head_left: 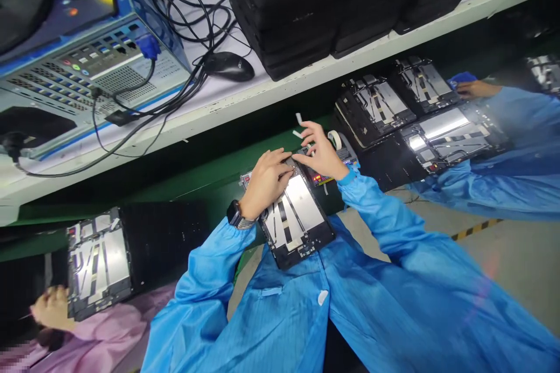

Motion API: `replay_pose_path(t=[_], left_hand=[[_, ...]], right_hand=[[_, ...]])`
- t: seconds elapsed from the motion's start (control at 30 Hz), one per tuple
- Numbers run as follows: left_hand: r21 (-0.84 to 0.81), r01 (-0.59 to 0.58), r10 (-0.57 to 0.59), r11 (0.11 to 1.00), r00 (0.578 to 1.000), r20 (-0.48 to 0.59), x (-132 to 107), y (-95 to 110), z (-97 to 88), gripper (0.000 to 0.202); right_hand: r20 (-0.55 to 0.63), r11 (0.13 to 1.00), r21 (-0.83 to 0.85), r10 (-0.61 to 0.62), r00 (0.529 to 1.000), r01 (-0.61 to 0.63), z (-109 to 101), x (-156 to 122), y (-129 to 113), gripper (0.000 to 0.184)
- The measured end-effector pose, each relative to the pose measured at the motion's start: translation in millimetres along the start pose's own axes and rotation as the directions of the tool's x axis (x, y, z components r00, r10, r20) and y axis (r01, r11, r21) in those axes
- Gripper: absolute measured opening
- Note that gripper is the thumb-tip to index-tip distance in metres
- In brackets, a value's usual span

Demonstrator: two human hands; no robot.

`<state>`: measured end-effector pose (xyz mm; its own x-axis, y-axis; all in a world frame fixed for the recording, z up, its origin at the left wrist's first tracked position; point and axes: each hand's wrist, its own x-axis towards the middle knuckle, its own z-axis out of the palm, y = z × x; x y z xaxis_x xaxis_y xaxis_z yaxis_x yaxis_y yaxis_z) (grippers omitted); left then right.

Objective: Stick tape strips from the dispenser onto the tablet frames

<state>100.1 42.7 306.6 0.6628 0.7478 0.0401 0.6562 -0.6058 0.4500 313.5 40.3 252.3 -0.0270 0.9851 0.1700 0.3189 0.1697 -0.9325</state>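
Blue sleeves, hands on tablet housing

The left hand lies palm-down, just beside the right hand, whose fingers spread.

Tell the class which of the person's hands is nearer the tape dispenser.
Right. The right hand is just beside the tape dispenser. The left hand is farther away, beyond the right hand, over the top end of the open tablet.
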Motion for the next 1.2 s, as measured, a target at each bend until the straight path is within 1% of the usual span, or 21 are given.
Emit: replay_pose_path(t=[0.03, 0.1, 0.17, 0.23, 0.33, 0.43, 0.5, 0.6, 0.67, 0.73, 0.8, 0.87, 0.93, 1.07, 1.13, 1.2], left_hand=[[0.026, -0.014, 0.015, 1.000, 1.000, -0.006, -5.7, 0.9, 0.3, 0.024], [0.083, -0.041, 0.041, 0.996, 0.999, -0.005, -15.9, 3.5, 0.9, 0.027], [0.116, -0.056, 0.057, 0.992, 0.998, -0.003, -23.0, 5.5, 1.4, 0.030], [0.117, -0.064, 0.066, 0.991, 0.998, -0.012, -25.5, 5.9, 1.9, 0.030], [0.084, -0.026, 0.031, 0.996, 0.998, -0.057, -20.3, 4.2, 2.4, 0.022], [0.054, 0.089, -0.085, 0.995, 0.993, -0.081, -9.4, 1.9, 1.6, 0.017], [0.029, 0.144, -0.142, 0.989, 0.989, -0.041, -2.0, -0.4, 0.3, 0.019], [-0.040, 0.198, -0.196, 0.979, 0.979, 0.056, 7.1, -5.6, -2.3, 0.018], [-0.090, 0.243, -0.234, 0.966, 0.967, 0.102, 11.7, -9.8, -4.4, 0.017], [-0.127, 0.281, -0.264, 0.951, 0.955, 0.132, 15.2, -13.5, -6.4, 0.019], [-0.150, 0.303, -0.282, 0.941, 0.948, 0.148, 17.3, -16.2, -7.8, 0.022], [-0.157, 0.317, -0.295, 0.935, 0.944, 0.148, 18.1, -17.8, -8.0, 0.024], [-0.160, 0.320, -0.299, 0.934, 0.944, 0.142, 18.0, -18.5, -7.2, 0.026], [-0.156, 0.315, -0.295, 0.936, 0.945, 0.140, 17.2, -17.9, -5.5, 0.028], [-0.146, 0.326, -0.306, 0.934, 0.941, 0.147, 17.5, -17.0, -5.4, 0.029], [-0.131, 0.341, -0.321, 0.931, 0.935, 0.153, 18.5, -16.2, -6.0, 0.029]], right_hand=[[0.088, 0.999, -0.039, -0.031, 0.996, 0.034, 1.8, 7.9, -2.2, 0.082], [0.233, 0.991, -0.100, -0.062, 0.971, 0.087, 1.9, 16.4, -5.4, 0.084], [0.322, 0.983, -0.142, -0.066, 0.944, 0.117, -1.7, 18.1, -8.9, 0.085], [0.372, 0.977, -0.165, -0.068, 0.926, 0.138, -5.9, 17.2, -12.0, 0.087], [0.379, 0.975, -0.169, -0.069, 0.923, 0.143, -6.6, 14.8, -11.5, 0.088], [0.331, 0.983, -0.145, -0.055, 0.942, 0.109, -0.4, 11.3, -3.5, 0.090], [0.308, 0.991, -0.117, -0.028, 0.951, 0.067, 3.4, 8.8, 2.9, 0.091], [0.307, 0.999, -0.049, 0.036, 0.951, -0.022, 2.9, 7.6, 9.5, 0.091], [0.301, 0.997, 0.029, 0.054, 0.952, -0.065, -1.5, 9.3, 10.8, 0.085], [0.285, 0.993, 0.094, 0.042, 0.958, -0.072, -6.4, 12.1, 9.7, 0.076], [0.268, 0.994, 0.100, 0.014, 0.963, -0.042, -9.2, 14.6, 6.8, 0.073], [0.262, 0.999, 0.034, -0.027, 0.965, 0.018, -9.2, 15.9, 2.2, 0.079], [0.276, 0.993, -0.063, -0.084, 0.958, 0.105, -8.0, 16.4, -4.2, 0.088], [0.382, 0.940, -0.198, -0.188, 0.905, 0.279, -9.9, 20.9, -21.8, 0.102], [0.432, 0.914, -0.227, -0.214, 0.876, 0.336, -12.4, 25.7, -29.4, 0.108], [0.464, 0.901, -0.238, -0.223, 0.857, 0.363, -14.0, 31.1, -32.7, 0.110]])
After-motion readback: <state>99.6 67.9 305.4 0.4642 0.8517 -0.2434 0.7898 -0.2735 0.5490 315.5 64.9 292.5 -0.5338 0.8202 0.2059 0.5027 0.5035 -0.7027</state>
